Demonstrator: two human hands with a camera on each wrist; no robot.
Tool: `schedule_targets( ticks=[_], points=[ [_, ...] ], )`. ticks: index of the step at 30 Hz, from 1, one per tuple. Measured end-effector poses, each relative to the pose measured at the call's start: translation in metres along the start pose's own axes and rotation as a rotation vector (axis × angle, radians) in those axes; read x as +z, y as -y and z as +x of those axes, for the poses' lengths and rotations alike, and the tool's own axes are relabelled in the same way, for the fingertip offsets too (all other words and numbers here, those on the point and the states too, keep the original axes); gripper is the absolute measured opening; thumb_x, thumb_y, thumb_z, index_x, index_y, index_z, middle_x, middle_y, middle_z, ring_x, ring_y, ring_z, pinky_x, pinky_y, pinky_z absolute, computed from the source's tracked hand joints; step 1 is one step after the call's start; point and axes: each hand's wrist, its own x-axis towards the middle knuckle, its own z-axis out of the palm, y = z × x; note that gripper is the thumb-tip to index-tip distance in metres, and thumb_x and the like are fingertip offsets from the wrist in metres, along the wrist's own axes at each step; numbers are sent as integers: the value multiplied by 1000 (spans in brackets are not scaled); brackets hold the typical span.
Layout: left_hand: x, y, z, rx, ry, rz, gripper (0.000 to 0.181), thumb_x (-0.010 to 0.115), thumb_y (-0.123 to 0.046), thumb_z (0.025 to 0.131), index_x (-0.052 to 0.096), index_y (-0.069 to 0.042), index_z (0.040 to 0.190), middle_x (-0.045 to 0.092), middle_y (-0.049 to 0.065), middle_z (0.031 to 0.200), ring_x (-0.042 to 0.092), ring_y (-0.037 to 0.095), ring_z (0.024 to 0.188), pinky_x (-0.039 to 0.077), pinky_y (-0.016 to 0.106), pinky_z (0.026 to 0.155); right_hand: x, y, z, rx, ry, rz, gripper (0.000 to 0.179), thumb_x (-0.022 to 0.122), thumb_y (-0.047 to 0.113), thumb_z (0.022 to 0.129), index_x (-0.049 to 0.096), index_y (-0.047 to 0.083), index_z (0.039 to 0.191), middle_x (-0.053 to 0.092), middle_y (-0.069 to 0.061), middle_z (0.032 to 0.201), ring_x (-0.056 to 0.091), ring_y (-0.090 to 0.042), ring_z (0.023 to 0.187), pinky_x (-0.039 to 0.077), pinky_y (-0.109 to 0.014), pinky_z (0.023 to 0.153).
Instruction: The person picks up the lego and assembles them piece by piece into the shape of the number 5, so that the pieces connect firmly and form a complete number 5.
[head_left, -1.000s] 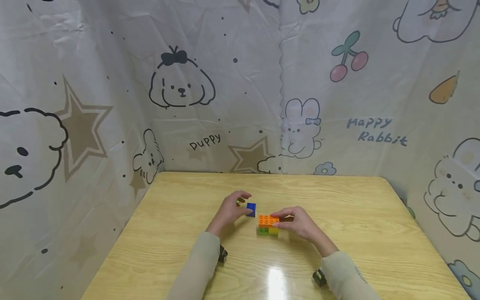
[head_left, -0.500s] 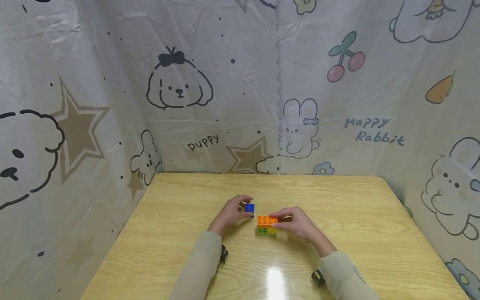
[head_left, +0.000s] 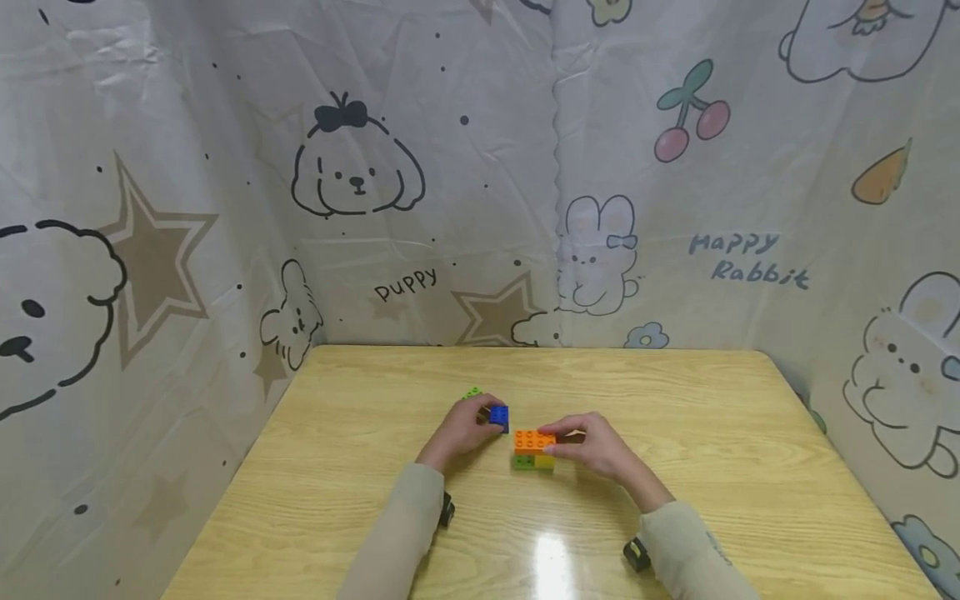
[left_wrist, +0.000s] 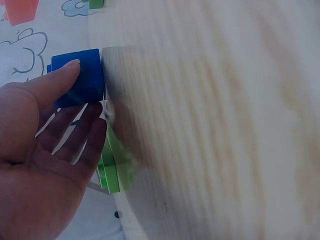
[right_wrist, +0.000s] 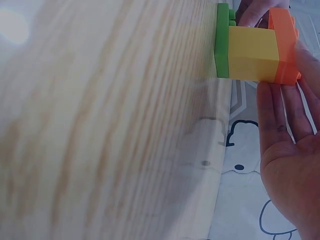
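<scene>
My left hand (head_left: 459,429) pinches a blue toy building block (head_left: 500,419), which stands on the table left of a small block stack. In the left wrist view my thumb lies across a flat side of that blue block (left_wrist: 91,85), with the fingers behind it. The stack has a flat green block (right_wrist: 221,45) at the bottom, a yellow block (right_wrist: 252,52) on its right end and an orange block (head_left: 527,442) across the top. My right hand (head_left: 606,450) holds the orange block's right end between thumb and fingers.
A light green block (head_left: 473,392) lies just beyond my left hand, partly hidden by it. The wooden table (head_left: 360,517) reaches back to a printed cloth curtain (head_left: 480,167), which also hangs along both sides. Each wrist carries a small black camera.
My left fingers have closed in on the blue block, and the green block behind shows more again. The right hand and the stack stay in place; the head view shifted slightly.
</scene>
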Motion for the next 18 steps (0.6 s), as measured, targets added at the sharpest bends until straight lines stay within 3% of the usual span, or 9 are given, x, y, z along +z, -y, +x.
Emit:
schedule_targets(
  ticks=[18],
  points=[
    [-7, -6, -4, 33, -39, -55, 34, 71, -20, 100, 65, -15, 133, 69, 6, 126, 63, 25, 115, 54, 44, 102, -1, -2, 0, -10, 1, -11, 29, 80, 20, 92, 78, 11, 119, 73, -12, 126, 69, -28, 115, 60, -28, 92]
  ],
)
